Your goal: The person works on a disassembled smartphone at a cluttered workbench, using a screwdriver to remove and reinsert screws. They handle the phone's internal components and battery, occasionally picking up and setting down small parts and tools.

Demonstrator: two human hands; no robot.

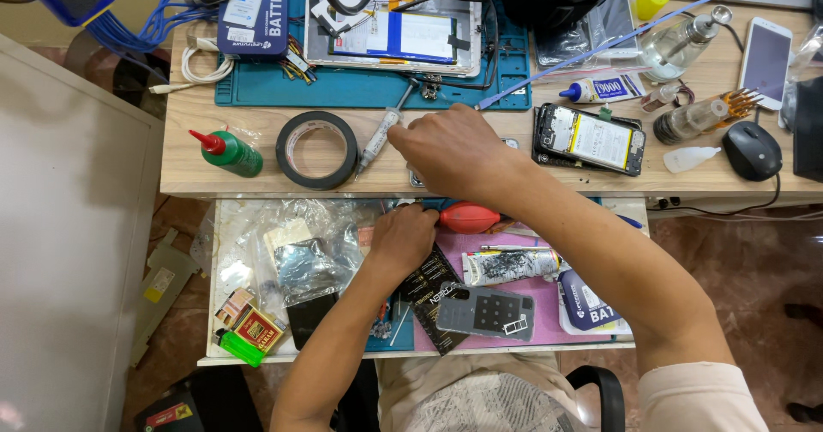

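Bright, even light falls from overhead, casting only soft, short shadows under the right hand (pixel 450 149). Glare whitens the plastic bags (pixel 296 248) at eight o'clock. Wide-lens bending curves the desk edge (pixel 197 194). Focus stays sharp centrally and softens toward the corners.

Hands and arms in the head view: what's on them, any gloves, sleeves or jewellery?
Both hands, left hand and right hand, are bare, with no gloves, rings or watch showing. Forearms are uncovered. A pale pink short sleeve covers the right upper arm.
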